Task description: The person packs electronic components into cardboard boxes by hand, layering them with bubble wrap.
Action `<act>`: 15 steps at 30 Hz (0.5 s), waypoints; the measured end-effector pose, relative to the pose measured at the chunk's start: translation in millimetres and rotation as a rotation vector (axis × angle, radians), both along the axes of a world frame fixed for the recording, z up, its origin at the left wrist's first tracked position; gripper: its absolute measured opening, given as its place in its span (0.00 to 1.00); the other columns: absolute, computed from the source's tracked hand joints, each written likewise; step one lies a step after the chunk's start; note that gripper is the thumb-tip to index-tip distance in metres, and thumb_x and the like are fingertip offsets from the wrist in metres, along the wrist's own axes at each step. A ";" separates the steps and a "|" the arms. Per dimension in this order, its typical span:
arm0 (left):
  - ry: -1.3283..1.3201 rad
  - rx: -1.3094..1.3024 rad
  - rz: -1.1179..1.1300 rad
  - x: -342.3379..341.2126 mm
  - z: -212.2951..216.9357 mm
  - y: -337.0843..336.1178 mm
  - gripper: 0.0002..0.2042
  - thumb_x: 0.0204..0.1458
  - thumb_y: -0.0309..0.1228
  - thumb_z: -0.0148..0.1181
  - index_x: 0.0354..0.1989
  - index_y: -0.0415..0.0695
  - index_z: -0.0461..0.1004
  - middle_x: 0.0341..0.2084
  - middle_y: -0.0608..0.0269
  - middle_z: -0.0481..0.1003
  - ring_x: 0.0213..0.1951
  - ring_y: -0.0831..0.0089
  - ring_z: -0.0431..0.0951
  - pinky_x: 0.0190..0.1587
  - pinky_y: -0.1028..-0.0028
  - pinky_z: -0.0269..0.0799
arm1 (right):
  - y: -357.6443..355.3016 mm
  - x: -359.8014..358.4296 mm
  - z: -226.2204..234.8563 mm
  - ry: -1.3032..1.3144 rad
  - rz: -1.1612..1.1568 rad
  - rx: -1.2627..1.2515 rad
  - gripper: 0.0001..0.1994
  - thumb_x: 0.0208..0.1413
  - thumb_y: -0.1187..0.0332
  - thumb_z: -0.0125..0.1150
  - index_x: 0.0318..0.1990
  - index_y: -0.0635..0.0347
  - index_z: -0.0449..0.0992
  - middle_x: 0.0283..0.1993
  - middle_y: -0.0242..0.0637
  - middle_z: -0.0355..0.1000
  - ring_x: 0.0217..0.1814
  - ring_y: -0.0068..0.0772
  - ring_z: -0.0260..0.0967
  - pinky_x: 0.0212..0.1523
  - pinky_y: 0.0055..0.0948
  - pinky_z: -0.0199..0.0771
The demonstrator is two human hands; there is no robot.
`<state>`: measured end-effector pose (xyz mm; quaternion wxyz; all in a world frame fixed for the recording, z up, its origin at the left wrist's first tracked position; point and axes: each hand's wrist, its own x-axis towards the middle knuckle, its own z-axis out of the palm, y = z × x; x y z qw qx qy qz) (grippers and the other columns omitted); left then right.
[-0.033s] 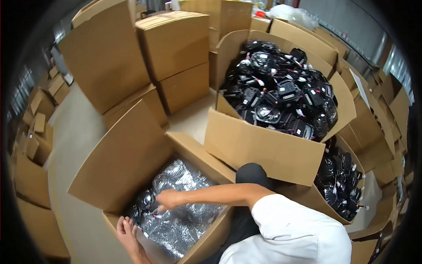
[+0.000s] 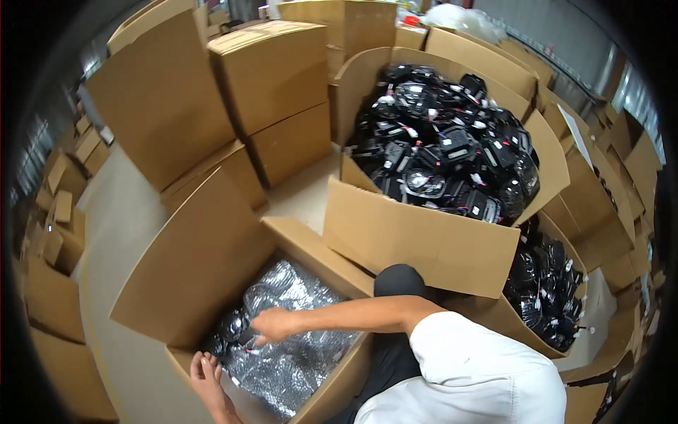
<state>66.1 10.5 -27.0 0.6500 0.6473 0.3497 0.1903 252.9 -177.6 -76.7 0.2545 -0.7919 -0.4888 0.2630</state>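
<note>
An open cardboard box (image 2: 321, 244) stands low in front of me. Clear bubble wrap (image 2: 296, 367) covers most of what is in it. Black bagged parts (image 2: 232, 326) show in its left corner, beside the wrap's edge. My right hand (image 2: 274, 324) reaches across from the right and touches the wrap next to these parts. Its fingers are curled down, and the fingertips are hidden, so what they grip is unclear. At the left rim of the same box lies my left hand (image 2: 206, 378). Its fingers are bent and slightly apart, holding nothing visible.
A large open carton (image 2: 424, 237) heaped with black bagged parts (image 2: 452, 145) stands ahead on the right. Another carton of similar parts (image 2: 544, 290) is beside my right shoulder. Tall stacked boxes (image 2: 282, 92) rise at the back left. A grey floor aisle (image 2: 123, 233) runs along the left.
The whole view has shifted slightly, with the far boxes a little further left. Both hands keep nearly the same place and pose at the box.
</note>
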 end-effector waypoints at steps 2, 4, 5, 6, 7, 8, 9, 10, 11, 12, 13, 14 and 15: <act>-0.050 0.036 -0.058 9.1 -25.7 -2.9 0.19 0.66 0.35 0.57 0.59 0.36 0.69 0.46 0.58 0.77 0.44 0.75 0.78 0.43 0.79 0.75 | -35.3 -13.3 42.0 -0.131 -0.037 0.073 0.21 0.51 0.51 0.67 0.33 0.65 0.80 0.36 0.55 0.79 0.43 0.56 0.79 0.44 0.52 0.78; 0.037 0.048 -0.169 31.1 -43.8 -7.4 0.17 0.64 0.33 0.60 0.56 0.34 0.72 0.40 0.59 0.78 0.37 0.76 0.78 0.38 0.80 0.75 | -66.2 -27.3 50.8 -0.133 -0.104 0.263 0.19 0.51 0.54 0.67 0.33 0.66 0.78 0.33 0.53 0.78 0.40 0.57 0.79 0.40 0.52 0.78; 0.029 0.115 -0.232 56.0 -35.4 -27.6 0.16 0.62 0.31 0.60 0.54 0.33 0.73 0.40 0.58 0.79 0.38 0.74 0.79 0.40 0.78 0.76 | -85.0 -32.6 53.8 -0.110 -0.128 0.285 0.19 0.50 0.56 0.67 0.35 0.67 0.77 0.33 0.53 0.78 0.39 0.57 0.79 0.39 0.52 0.78; 0.020 0.182 -0.279 84.0 -18.8 -65.4 0.15 0.61 0.29 0.61 0.53 0.32 0.74 0.39 0.56 0.79 0.39 0.72 0.80 0.42 0.75 0.77 | -101.5 -37.2 54.2 -0.086 -0.132 0.308 0.18 0.50 0.58 0.67 0.37 0.67 0.76 0.32 0.53 0.78 0.38 0.58 0.79 0.38 0.52 0.78; 0.022 0.277 -0.423 119.7 16.4 -113.7 0.15 0.59 0.27 0.63 0.52 0.30 0.75 0.42 0.55 0.79 0.42 0.73 0.79 0.46 0.74 0.76 | -116.1 -39.2 46.9 -0.085 -0.147 0.321 0.18 0.50 0.58 0.67 0.37 0.67 0.76 0.32 0.53 0.78 0.38 0.58 0.79 0.38 0.52 0.78; -0.037 0.349 -0.518 150.6 36.6 -150.5 0.16 0.58 0.25 0.62 0.52 0.29 0.75 0.43 0.56 0.79 0.45 0.73 0.78 0.50 0.74 0.74 | -124.0 -43.7 38.5 -0.062 -0.114 0.273 0.17 0.49 0.59 0.68 0.36 0.67 0.76 0.32 0.53 0.78 0.39 0.57 0.79 0.38 0.51 0.78; -0.105 0.420 -0.623 179.6 69.9 -202.7 0.16 0.58 0.24 0.62 0.53 0.29 0.75 0.45 0.55 0.79 0.47 0.71 0.78 0.52 0.73 0.73 | -127.3 -49.0 24.0 -0.037 -0.084 0.222 0.17 0.48 0.61 0.68 0.35 0.67 0.76 0.33 0.53 0.79 0.40 0.56 0.79 0.39 0.50 0.79; -0.170 0.395 -0.740 207.8 83.9 -240.9 0.17 0.57 0.24 0.64 0.53 0.31 0.74 0.45 0.54 0.79 0.48 0.70 0.79 0.52 0.71 0.74 | -122.6 -59.4 1.7 -0.105 -0.120 0.283 0.14 0.44 0.63 0.70 0.32 0.67 0.78 0.33 0.50 0.79 0.40 0.52 0.80 0.40 0.48 0.80; -0.162 0.500 -0.853 240.2 81.8 -264.4 0.21 0.54 0.25 0.67 0.55 0.33 0.73 0.46 0.53 0.79 0.49 0.66 0.79 0.52 0.69 0.74 | -116.5 -60.8 2.7 -0.108 -0.031 0.233 0.13 0.42 0.64 0.70 0.31 0.67 0.80 0.33 0.49 0.80 0.39 0.51 0.80 0.39 0.46 0.80; -0.275 0.657 -0.967 266.3 95.1 -308.9 0.25 0.52 0.27 0.70 0.58 0.35 0.71 0.49 0.51 0.77 0.52 0.63 0.78 0.52 0.67 0.75 | -115.3 -57.3 6.2 -0.110 0.043 0.172 0.13 0.41 0.64 0.70 0.29 0.66 0.81 0.33 0.47 0.80 0.38 0.49 0.81 0.38 0.45 0.81; -0.405 0.779 -1.094 296.7 93.1 -343.9 0.27 0.51 0.30 0.71 0.59 0.35 0.70 0.55 0.47 0.73 0.55 0.60 0.76 0.52 0.66 0.76 | -118.7 -60.4 9.1 -0.115 0.029 0.210 0.12 0.41 0.65 0.71 0.30 0.65 0.81 0.33 0.47 0.80 0.38 0.48 0.81 0.38 0.44 0.81; -0.508 0.866 -1.198 323.3 98.2 -383.7 0.29 0.50 0.32 0.72 0.60 0.36 0.70 0.58 0.46 0.70 0.57 0.58 0.74 0.53 0.64 0.75 | -121.4 -61.2 11.6 -0.121 0.008 0.248 0.12 0.41 0.65 0.71 0.31 0.64 0.82 0.33 0.46 0.80 0.38 0.47 0.81 0.37 0.42 0.81; -0.523 0.796 -1.265 339.8 109.0 -435.1 0.29 0.50 0.33 0.72 0.60 0.36 0.69 0.59 0.44 0.68 0.57 0.52 0.73 0.56 0.61 0.73 | -114.4 -68.2 -11.8 -0.143 -0.061 0.254 0.11 0.40 0.64 0.72 0.28 0.62 0.81 0.32 0.45 0.80 0.41 0.46 0.81 0.40 0.42 0.80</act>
